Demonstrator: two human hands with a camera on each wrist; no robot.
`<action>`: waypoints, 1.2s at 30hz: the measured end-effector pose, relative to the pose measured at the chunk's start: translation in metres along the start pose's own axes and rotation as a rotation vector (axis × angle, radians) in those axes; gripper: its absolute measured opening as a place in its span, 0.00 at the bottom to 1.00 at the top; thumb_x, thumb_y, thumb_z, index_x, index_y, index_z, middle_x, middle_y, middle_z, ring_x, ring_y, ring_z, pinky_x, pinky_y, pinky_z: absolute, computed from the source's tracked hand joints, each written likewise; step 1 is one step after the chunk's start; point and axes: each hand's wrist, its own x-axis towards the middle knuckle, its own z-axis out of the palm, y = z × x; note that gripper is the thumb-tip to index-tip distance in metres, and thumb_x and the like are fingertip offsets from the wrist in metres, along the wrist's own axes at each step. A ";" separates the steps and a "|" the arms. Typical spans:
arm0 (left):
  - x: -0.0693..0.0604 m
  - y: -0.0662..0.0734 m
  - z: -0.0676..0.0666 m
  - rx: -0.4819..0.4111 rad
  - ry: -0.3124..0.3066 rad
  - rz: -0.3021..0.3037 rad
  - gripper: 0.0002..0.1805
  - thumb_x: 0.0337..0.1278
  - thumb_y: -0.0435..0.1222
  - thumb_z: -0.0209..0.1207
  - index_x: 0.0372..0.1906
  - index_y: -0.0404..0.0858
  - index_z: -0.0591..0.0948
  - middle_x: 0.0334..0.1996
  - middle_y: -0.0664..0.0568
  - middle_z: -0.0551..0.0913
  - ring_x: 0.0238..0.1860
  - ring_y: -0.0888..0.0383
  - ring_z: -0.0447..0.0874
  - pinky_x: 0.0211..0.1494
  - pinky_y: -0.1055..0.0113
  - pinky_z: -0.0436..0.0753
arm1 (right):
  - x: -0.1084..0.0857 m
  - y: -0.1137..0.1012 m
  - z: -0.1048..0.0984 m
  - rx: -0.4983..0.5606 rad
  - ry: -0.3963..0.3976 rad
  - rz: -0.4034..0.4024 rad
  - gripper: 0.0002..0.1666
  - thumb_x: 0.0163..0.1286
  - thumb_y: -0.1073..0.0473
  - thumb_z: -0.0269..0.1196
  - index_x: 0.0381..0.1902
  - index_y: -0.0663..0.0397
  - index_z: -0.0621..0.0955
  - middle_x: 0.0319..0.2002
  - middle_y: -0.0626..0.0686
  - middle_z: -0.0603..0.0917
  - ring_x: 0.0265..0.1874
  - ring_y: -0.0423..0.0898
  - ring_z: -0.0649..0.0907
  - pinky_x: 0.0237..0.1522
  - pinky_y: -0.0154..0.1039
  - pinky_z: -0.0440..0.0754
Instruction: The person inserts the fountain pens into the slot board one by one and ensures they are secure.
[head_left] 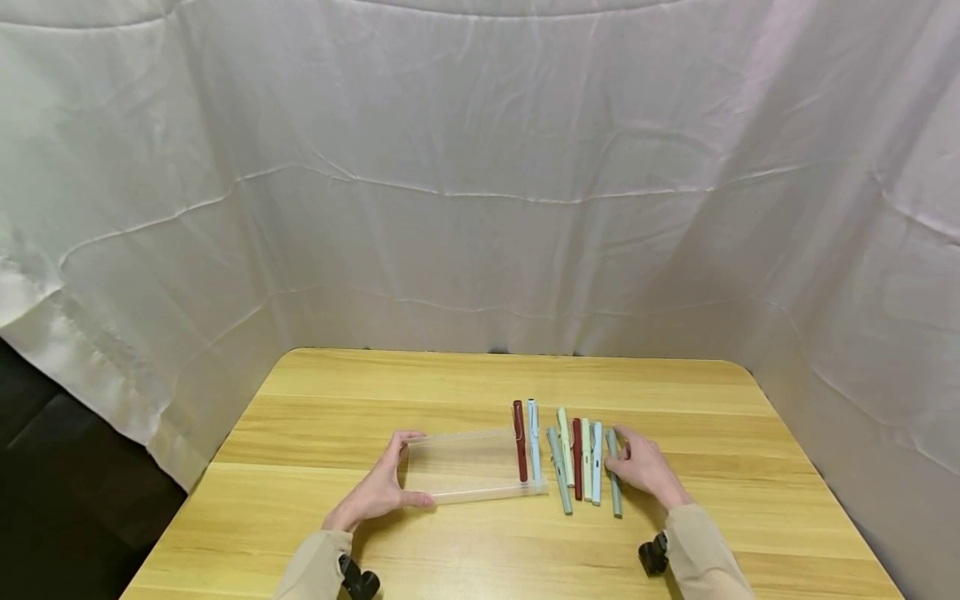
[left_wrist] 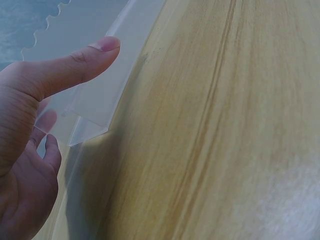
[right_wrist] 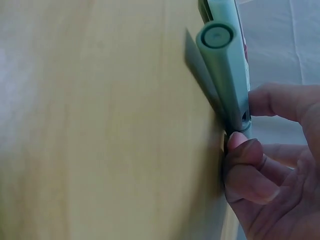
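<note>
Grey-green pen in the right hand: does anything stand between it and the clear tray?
Yes: five loose pens lie on the table between that grey-green pen and the clear tray; lifting it over them would probably work.

The worktop (head_left: 480, 554) is a broad surface of yellow-brown wood grain, its far corners rounded at 10 and 2 o'clock. Left of its middle, towards 9 o'clock, is a shallow, rectangular tray of clear plastic (head_left: 461, 467); whether its left end sits flat is unclear. At the tray's 3 o'clock, 5 slim pens lie close together: a grey-green pen (head_left: 559, 471), far end turned towards 11 o'clock, then a pale yellow-green pen (head_left: 566, 450), a dark red pen (head_left: 577, 467), a pale green pen (head_left: 587, 467) and a light blue pen (head_left: 597, 475). A 2nd grey-green pen (head_left: 615, 483), just beside the light blue pen at 3 o'clock, may or may not touch the worktop.
</note>
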 end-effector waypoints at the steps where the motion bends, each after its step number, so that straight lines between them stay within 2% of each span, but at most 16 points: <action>1: 0.000 0.000 0.000 -0.002 0.000 0.001 0.56 0.36 0.37 0.80 0.71 0.38 0.57 0.76 0.36 0.55 0.81 0.32 0.42 0.83 0.38 0.46 | 0.000 0.000 0.000 0.000 0.002 0.004 0.44 0.65 0.60 0.63 0.75 0.70 0.60 0.23 0.49 0.75 0.21 0.41 0.71 0.22 0.31 0.70; 11: 0.001 0.000 0.001 0.002 -0.002 0.001 0.56 0.37 0.37 0.80 0.71 0.38 0.57 0.76 0.36 0.54 0.80 0.31 0.42 0.83 0.37 0.46 | -0.003 -0.003 -0.001 0.008 0.026 -0.004 0.42 0.64 0.62 0.63 0.73 0.69 0.62 0.24 0.50 0.75 0.22 0.43 0.71 0.24 0.33 0.70; 23: 0.000 0.001 0.002 -0.008 0.004 -0.004 0.57 0.35 0.37 0.80 0.71 0.38 0.58 0.76 0.35 0.54 0.80 0.31 0.44 0.82 0.36 0.46 | -0.004 -0.001 -0.001 0.041 0.075 -0.015 0.41 0.62 0.62 0.67 0.71 0.65 0.66 0.30 0.53 0.81 0.26 0.44 0.77 0.27 0.33 0.76; 30: -0.001 0.001 0.002 -0.005 0.006 -0.010 0.56 0.36 0.38 0.80 0.71 0.38 0.57 0.77 0.34 0.52 0.79 0.29 0.42 0.81 0.34 0.47 | -0.005 -0.001 -0.001 0.062 0.093 -0.030 0.40 0.63 0.61 0.67 0.71 0.62 0.66 0.33 0.54 0.82 0.27 0.44 0.78 0.31 0.35 0.80; 36: -0.001 0.001 0.001 -0.007 0.009 -0.014 0.56 0.35 0.38 0.80 0.71 0.39 0.58 0.77 0.34 0.52 0.80 0.29 0.42 0.82 0.34 0.47 | -0.006 -0.003 -0.001 0.148 0.097 -0.036 0.41 0.63 0.63 0.67 0.73 0.59 0.65 0.33 0.56 0.82 0.21 0.44 0.80 0.23 0.35 0.85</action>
